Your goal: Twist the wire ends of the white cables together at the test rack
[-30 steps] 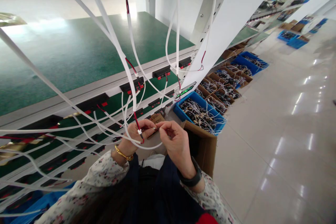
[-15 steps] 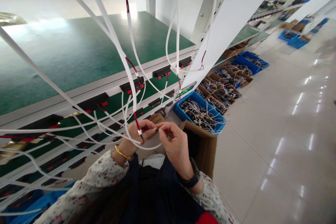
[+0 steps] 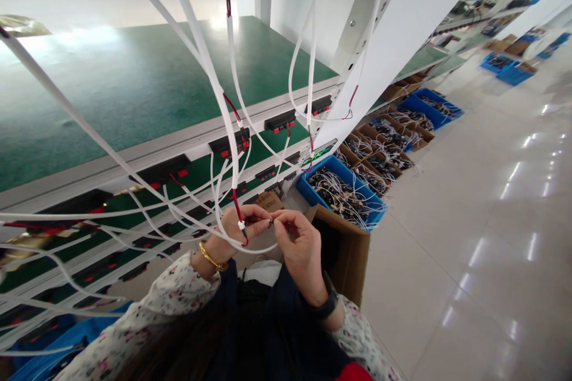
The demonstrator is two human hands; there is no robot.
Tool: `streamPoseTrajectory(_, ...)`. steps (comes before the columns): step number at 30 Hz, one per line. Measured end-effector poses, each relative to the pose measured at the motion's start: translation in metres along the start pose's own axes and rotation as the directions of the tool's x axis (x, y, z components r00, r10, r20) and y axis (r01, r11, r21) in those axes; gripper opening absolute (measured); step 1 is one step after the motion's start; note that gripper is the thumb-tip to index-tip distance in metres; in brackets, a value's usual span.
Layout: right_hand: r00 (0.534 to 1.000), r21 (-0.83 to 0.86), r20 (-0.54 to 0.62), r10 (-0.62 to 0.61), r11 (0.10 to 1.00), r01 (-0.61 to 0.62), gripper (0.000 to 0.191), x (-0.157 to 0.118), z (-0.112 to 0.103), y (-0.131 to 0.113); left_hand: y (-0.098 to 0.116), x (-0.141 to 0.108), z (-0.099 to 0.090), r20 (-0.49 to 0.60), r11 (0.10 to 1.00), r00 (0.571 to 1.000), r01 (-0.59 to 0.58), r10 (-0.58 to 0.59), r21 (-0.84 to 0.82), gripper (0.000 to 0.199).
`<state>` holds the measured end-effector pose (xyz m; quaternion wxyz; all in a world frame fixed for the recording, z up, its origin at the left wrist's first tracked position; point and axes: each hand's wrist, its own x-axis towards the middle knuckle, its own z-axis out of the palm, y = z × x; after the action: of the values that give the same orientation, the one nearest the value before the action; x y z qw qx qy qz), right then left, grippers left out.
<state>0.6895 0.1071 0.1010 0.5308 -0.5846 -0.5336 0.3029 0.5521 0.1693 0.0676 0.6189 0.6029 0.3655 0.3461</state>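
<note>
In front of my body both hands meet, fingertip to fingertip. My left hand point(image 3: 239, 223) is closed, thumb and forefinger pinching a tiny item too small to make out. Just to its right, my right hand point(image 3: 301, 247) is closed in a pinch at the same spot. A white cable point(image 3: 254, 251) curves below the left hand and runs up to the right fingers, where its end is hidden. Over the back of the left hand hangs a small white connector point(image 3: 242, 225), on red and black wires point(image 3: 237, 205) from a thicker white cable point(image 3: 233, 158).
Black-and-red terminal clips point(image 3: 230, 143) line the rack's edge beside a green shelf point(image 3: 179, 89). An open cardboard box point(image 3: 355, 262) stands right of my hands. Beyond it, a blue crate point(image 3: 378, 214) holds tangled cables. More white cables point(image 3: 89, 125) cross at left.
The rack and hanging cables have shifted slightly right in view. Both hands keep their pinch, almost in the same place.
</note>
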Motion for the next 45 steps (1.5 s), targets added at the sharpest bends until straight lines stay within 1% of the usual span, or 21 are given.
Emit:
streamPoseTrajectory(2,1.0,0.018,-0.006,0.003,1.0,-0.003,0.009,0.0,0.0,0.0,0.002,-0.001,0.0,0.027,0.998,1.0,0.014,-0.012,-0.06,0.019)
streamPoseTrajectory(4,1.0,-0.009,0.001,-0.005,1.0,0.005,0.008,0.0,0.0,0.0,0.002,-0.001,0.001,0.016,0.991,0.999,0.045,-0.044,-0.124,0.018)
streamPoseTrajectory(5,1.0,-0.031,0.011,-0.012,0.999,0.013,0.009,0.0,0.0,0.0,0.001,0.0,0.002,0.004,0.989,0.998,0.06,-0.06,-0.132,0.018)
streamPoseTrajectory(8,0.998,-0.073,0.051,-0.032,0.997,0.036,0.01,0.0,-0.002,0.0,-0.001,0.001,0.002,-0.018,0.995,0.997,0.068,-0.07,-0.078,0.019)
streamPoseTrajectory(10,0.997,-0.071,0.065,-0.033,0.997,0.037,0.01,-0.001,-0.002,0.0,-0.001,0.002,0.001,-0.016,0.999,0.999,0.044,-0.044,-0.007,0.019)
streamPoseTrajectory(12,0.998,-0.041,0.061,-0.017,0.999,0.02,0.01,-0.002,-0.001,0.0,-0.001,0.002,0.0,-0.024,0.996,1.0,0.01,-0.008,0.093,0.019)
streamPoseTrajectory(15,0.998,0.067,0.048,0.04,0.997,-0.043,0.008,-0.003,0.002,0.001,0.002,0.0,-0.001,-0.048,0.97,0.998,-0.03,0.043,0.241,0.019)
streamPoseTrajectory(17,0.996,0.137,0.047,0.082,0.987,-0.088,0.005,-0.003,0.002,0.001,0.003,-0.001,-0.001,-0.051,0.97,0.998,-0.034,0.048,0.243,0.02)
streamPoseTrajectory(19,0.992,0.188,0.052,0.115,0.974,-0.123,0.005,-0.003,0.001,0.001,0.002,-0.001,-0.002,-0.037,0.98,0.999,-0.03,0.038,0.196,0.02)
streamPoseTrajectory(21,0.988,0.216,0.08,0.134,0.965,-0.148,0.005,-0.002,-0.002,0.001,0.0,-0.002,-0.002,-0.023,0.984,0.999,-0.039,0.044,0.174,0.019)
streamPoseTrajectory(23,0.98,0.213,0.143,0.14,0.962,-0.168,0.004,0.001,-0.005,0.0,-0.001,-0.002,-0.002,-0.02,0.98,0.997,-0.073,0.078,0.187,0.016)
streamPoseTrajectory(26,0.962,0.155,0.24,0.13,0.973,-0.17,0.007,0.005,-0.01,-0.004,-0.001,-0.004,-0.002,-0.025,0.967,0.99,-0.127,0.135,0.219,0.015)
streamPoseTrajectory(28,0.957,0.113,0.267,0.112,0.983,-0.147,0.008,0.008,-0.012,-0.009,0.001,-0.005,-0.002,-0.014,0.96,0.988,-0.148,0.155,0.237,0.016)
streamPoseTrajectory(32,0.963,0.046,0.256,0.085,0.994,-0.1,0.009,0.01,-0.011,-0.015,0.004,-0.006,-0.003,0.018,0.936,0.977,-0.207,0.21,0.285,0.016)
streamPoseTrajectory(34,0.966,0.033,0.243,0.083,0.995,-0.094,0.01,0.01,-0.01,-0.016,0.005,-0.006,-0.004,0.024,0.928,0.975,-0.218,0.221,0.302,0.016)
streamPoseTrajectory(41,0.963,0.087,0.245,0.11,0.987,-0.135,0.009,0.01,-0.01,-0.013,0.008,-0.007,-0.004,0.011,0.947,0.983,-0.182,0.185,0.266,0.016)
streamPoseTrajectory(45,0.964,0.097,0.239,0.119,0.985,-0.146,0.009,0.01,-0.01,-0.014,0.01,-0.006,-0.004,0.019,0.945,0.984,-0.175,0.176,0.276,0.016)
